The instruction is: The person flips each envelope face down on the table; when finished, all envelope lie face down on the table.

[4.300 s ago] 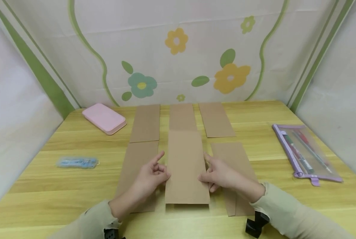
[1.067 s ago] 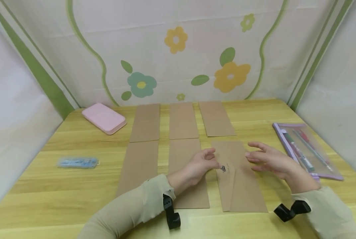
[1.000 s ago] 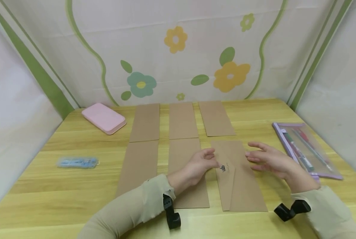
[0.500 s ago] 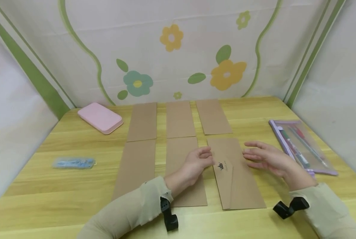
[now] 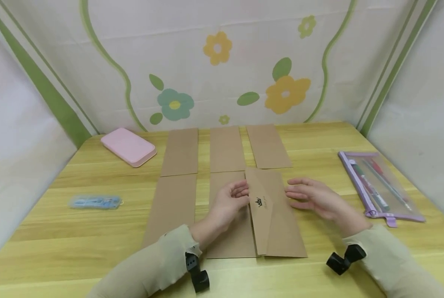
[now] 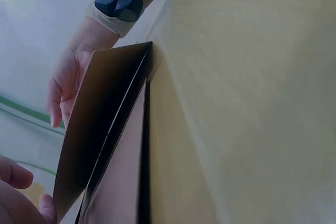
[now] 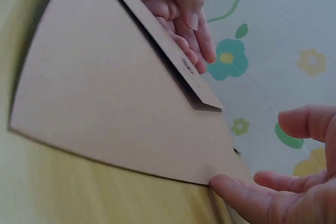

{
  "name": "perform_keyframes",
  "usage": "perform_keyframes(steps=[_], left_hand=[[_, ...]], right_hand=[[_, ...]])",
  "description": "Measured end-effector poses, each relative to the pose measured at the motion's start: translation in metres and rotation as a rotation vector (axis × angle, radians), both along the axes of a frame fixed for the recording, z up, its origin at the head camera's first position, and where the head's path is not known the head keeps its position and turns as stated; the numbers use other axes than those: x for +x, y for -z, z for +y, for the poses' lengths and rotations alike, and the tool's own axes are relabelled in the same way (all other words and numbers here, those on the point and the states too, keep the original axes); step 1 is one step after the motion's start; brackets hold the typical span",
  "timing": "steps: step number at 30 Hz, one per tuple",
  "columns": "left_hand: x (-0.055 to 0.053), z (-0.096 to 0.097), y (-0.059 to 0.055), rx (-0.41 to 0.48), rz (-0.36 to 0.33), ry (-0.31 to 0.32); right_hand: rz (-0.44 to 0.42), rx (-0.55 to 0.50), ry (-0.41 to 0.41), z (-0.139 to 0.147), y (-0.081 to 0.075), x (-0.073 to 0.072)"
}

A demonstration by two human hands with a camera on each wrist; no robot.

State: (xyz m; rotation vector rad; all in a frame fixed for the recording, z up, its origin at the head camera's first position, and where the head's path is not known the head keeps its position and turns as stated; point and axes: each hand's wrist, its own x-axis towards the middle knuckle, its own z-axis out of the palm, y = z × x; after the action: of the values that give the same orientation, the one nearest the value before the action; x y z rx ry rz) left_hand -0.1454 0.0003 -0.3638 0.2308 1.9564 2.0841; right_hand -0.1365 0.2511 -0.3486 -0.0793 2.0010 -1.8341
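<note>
A brown kraft paper envelope [image 5: 281, 207] with a pointed flap and a small black crown print lies between my hands, overlapping the right side of the front middle brown paper piece [image 5: 227, 244]. My left hand [image 5: 225, 203] has its fingers loosely bent at the flap side. My right hand [image 5: 315, 198] reaches in from the right with relaxed fingers spread; in the right wrist view a fingertip [image 7: 226, 184] touches the envelope's edge and the thumb stands apart. The left wrist view shows the envelope [image 6: 94, 108] side-on, with a dark gap under its raised panel.
Three plain brown paper pieces, left [image 5: 181, 151], middle [image 5: 225, 147] and right [image 5: 268, 145], line the back. Another piece [image 5: 171, 203] lies front left. A pink case [image 5: 129, 145] and a clear packet with blue items [image 5: 97, 202] sit left; a purple-edged mesh pencil pouch [image 5: 378, 186] lies right.
Earlier both hands held a plain brown piece over the middle column; it was laid down there. Since then both hands have moved to the crown-printed envelope and shifted it left onto that piece.
</note>
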Motion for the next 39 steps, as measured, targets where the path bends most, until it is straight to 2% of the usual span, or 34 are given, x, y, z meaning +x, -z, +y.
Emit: perform_keyframes(steps=[9,13,19,25,34,39], left_hand=[[0.001,-0.016,-0.004,-0.021,0.064,-0.122],[0.001,-0.022,-0.004,-0.019,0.073,-0.148],[-0.001,-0.025,-0.004,0.049,0.06,-0.165],[-0.004,-0.018,-0.012,0.095,0.077,-0.128],[-0.01,0.0,-0.032,-0.022,0.152,-0.028],[-0.013,0.01,-0.043,-0.029,0.156,0.025]], right_hand=[[-0.012,-0.014,-0.008,-0.033,0.001,-0.005],[-0.011,-0.025,-0.008,-0.041,0.0,-0.004],[-0.009,-0.045,-0.007,-0.048,0.001,-0.006],[0.002,-0.057,0.005,-0.054,0.003,-0.005],[0.007,-0.112,0.061,-0.059,0.006,0.001],[-0.008,-0.122,0.075,-0.061,0.006,0.003]])
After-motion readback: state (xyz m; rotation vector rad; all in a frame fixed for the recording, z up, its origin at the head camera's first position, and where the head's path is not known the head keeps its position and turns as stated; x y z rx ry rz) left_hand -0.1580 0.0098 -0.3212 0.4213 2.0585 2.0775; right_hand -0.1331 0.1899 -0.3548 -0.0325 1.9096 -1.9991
